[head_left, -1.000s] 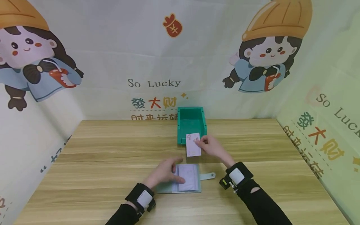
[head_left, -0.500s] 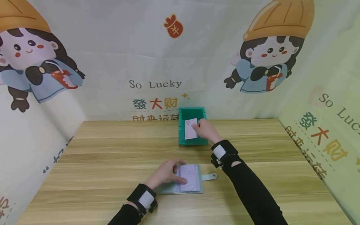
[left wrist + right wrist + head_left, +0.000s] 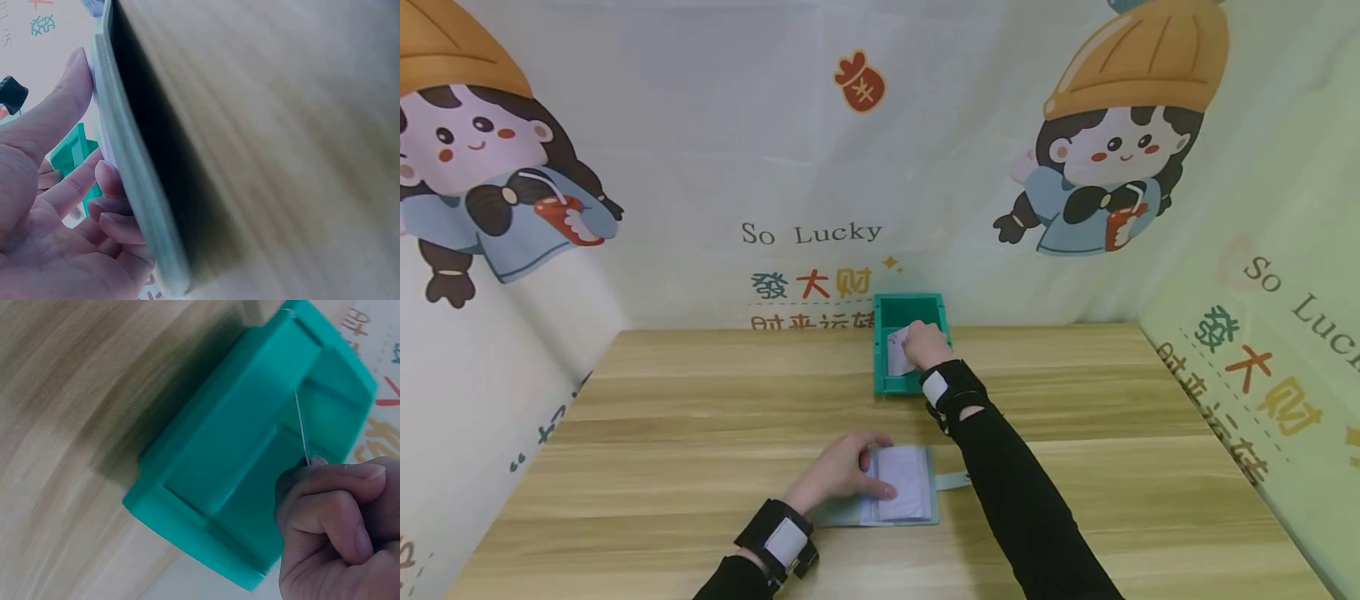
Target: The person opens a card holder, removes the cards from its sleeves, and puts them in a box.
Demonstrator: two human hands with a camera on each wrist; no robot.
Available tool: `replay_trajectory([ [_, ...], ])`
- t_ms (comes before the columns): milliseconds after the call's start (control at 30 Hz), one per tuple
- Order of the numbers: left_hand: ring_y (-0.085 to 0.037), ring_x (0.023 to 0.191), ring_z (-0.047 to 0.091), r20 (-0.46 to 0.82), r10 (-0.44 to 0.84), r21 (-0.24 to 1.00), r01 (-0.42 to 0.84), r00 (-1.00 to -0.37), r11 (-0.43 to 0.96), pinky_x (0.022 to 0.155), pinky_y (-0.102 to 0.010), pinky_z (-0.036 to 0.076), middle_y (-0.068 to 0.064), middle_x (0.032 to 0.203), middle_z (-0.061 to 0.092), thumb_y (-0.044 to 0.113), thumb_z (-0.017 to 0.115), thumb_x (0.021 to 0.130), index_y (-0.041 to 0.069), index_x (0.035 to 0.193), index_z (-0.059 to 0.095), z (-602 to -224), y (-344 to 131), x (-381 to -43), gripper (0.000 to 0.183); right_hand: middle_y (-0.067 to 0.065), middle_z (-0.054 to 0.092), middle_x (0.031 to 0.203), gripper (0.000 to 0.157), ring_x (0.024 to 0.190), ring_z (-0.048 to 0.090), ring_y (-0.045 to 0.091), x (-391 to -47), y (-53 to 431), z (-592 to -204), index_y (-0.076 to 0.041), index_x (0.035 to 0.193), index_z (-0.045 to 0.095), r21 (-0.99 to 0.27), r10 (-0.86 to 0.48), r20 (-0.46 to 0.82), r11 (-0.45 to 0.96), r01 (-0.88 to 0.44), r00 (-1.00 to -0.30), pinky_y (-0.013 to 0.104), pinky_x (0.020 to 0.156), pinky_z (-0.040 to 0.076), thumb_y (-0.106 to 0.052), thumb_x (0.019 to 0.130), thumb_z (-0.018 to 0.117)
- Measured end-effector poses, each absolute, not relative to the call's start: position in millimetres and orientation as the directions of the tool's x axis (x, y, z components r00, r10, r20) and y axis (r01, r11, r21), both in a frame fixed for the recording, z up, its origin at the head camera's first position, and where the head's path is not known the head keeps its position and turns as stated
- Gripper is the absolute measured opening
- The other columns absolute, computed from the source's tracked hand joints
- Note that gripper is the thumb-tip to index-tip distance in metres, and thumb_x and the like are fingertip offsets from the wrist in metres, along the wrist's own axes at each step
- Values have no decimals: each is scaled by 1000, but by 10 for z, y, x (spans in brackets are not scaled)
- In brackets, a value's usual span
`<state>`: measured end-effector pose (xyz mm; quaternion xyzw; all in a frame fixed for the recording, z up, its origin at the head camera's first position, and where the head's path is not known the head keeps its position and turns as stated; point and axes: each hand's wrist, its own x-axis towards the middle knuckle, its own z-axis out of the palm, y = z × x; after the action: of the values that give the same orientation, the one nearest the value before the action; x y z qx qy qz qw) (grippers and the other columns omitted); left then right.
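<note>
In the head view my right hand [image 3: 927, 344] pinches a small pale printed card [image 3: 899, 352] over the green bin [image 3: 880, 379]. The right wrist view shows that card [image 3: 302, 425] edge-on, a thin line at the fingertips, with the bin [image 3: 206, 462] around and below it. My left hand [image 3: 838, 471] lies on an opened pale blue card holder [image 3: 904, 483], its thumb stretched across the pale pages. In the left wrist view, thumb and fingers touch the inner side of the holder [image 3: 140, 181], spread apart along it.
The holder's snap strap [image 3: 953, 481] sticks out to the right, partly behind the right forearm. Both stand on a wood-grain table [image 3: 700, 400]. A printed cloth backdrop [image 3: 700, 125] rises just behind the bin and along both sides.
My right hand has carried the card forward, from above the bin's front edge into the bin's opening. The left hand stays on the card holder. The head view tilts slightly.
</note>
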<state>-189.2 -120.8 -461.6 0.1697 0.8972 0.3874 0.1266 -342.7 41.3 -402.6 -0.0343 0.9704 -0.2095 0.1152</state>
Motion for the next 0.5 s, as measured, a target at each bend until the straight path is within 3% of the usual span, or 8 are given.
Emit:
replay_trajectory([
  [133, -14, 70, 44, -98, 401, 743, 200, -911, 638, 62, -24, 32, -3, 79, 52, 14, 95, 73, 3, 128, 69, -4621, -1228, -1874, 62, 22, 69, 108, 27, 91, 64, 30, -3458, 351, -4125, 6, 122, 64, -376, -87, -223, 927, 3, -971, 36, 75, 48, -10, 111, 46],
  [267, -14, 71, 44, -106, 391, 745, 188, -914, 640, 62, -24, 32, -3, 79, 51, 14, 95, 73, 3, 128, 69, -4618, -1230, -1872, 61, 26, 65, 134, 31, 117, 64, 37, -3473, 316, -4192, 7, 134, 61, -369, -88, -212, 929, -3, -973, 45, 95, 53, -4, 108, 46],
  [500, -13, 69, 43, -83, 406, 739, 217, -910, 638, 62, -24, 31, -2, 77, 49, 14, 95, 74, 1, 126, 69, -4617, -1244, -1868, 60, 28, 60, 141, 31, 127, 60, 43, -3433, 259, -4231, 5, 134, 60, -407, -61, -199, 913, 26, -978, 53, 101, 54, -5, 108, 48],
])
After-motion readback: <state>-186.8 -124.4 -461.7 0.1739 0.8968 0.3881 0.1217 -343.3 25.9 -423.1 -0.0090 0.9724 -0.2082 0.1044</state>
